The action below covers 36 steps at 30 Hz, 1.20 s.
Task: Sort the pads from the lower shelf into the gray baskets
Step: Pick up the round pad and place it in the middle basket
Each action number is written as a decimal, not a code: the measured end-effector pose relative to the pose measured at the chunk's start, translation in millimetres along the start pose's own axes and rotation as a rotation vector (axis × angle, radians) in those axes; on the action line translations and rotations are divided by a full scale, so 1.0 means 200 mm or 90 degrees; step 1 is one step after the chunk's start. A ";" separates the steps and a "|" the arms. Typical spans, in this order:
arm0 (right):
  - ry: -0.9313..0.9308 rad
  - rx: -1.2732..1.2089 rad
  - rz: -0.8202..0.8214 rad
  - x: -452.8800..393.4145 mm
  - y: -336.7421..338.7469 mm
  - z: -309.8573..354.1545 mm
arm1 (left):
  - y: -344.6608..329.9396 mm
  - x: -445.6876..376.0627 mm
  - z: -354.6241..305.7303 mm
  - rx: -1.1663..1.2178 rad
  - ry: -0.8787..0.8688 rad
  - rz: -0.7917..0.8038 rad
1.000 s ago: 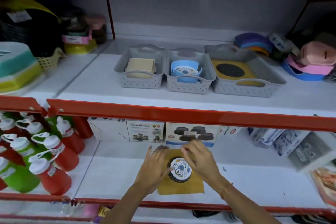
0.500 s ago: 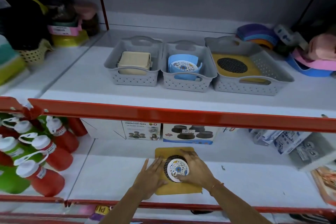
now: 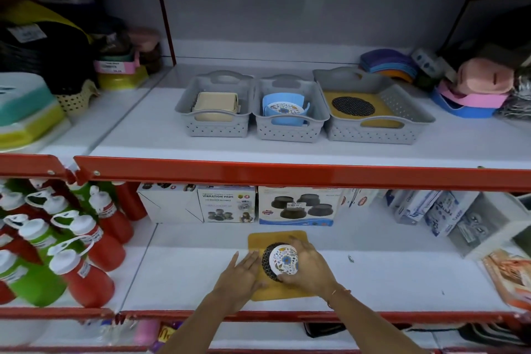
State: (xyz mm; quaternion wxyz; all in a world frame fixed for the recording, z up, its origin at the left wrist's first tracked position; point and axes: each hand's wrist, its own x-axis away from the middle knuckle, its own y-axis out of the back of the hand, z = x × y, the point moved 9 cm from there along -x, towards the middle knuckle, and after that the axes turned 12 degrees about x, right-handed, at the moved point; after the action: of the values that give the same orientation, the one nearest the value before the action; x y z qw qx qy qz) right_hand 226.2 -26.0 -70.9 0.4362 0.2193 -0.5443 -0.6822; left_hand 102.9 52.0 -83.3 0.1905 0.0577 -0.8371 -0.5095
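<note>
On the lower shelf lies a yellow square pad (image 3: 275,240). On it sits a black mesh round pad (image 3: 267,264) with a white floral round pad (image 3: 284,260) on top. My right hand (image 3: 309,267) grips the floral pad from the right. My left hand (image 3: 242,273) lies flat, fingers apart, on the yellow pad's left edge. On the upper shelf stand three gray baskets: the left basket (image 3: 214,128) holds cream pads, the middle basket (image 3: 287,132) holds blue and floral pads, the right basket (image 3: 373,133) holds a yellow pad with a black mesh pad.
Red and green bottles (image 3: 71,244) crowd the lower shelf's left. Boxes of vibration pads (image 3: 227,207) stand at the back, more boxes (image 3: 448,215) at the right. A red shelf rail (image 3: 287,174) runs between the shelves. Bowls and trays (image 3: 471,98) fill the upper right.
My right hand has closed round the floral pad and tilted it up off the black mesh pad. My left hand has slid to the yellow pad's left edge.
</note>
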 end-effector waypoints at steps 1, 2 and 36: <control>-0.001 -0.023 -0.016 0.03 0.04 0.01 | 0.05 0.02 -0.02 0.012 -0.011 -0.025; 0.005 -0.047 -0.033 0.07 0.09 0.02 | 0.11 0.05 -0.05 0.026 -0.022 -0.057; 0.106 -0.002 -0.318 -0.33 1.80 0.47 | 1.71 0.18 -0.51 0.135 -0.185 -0.650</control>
State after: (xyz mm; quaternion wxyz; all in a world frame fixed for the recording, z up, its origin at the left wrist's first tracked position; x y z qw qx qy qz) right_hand 315.6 70.5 282.3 0.2975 0.4015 -0.4344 -0.7494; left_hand 142.5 119.5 267.1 -0.2059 0.4050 -0.7671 -0.4530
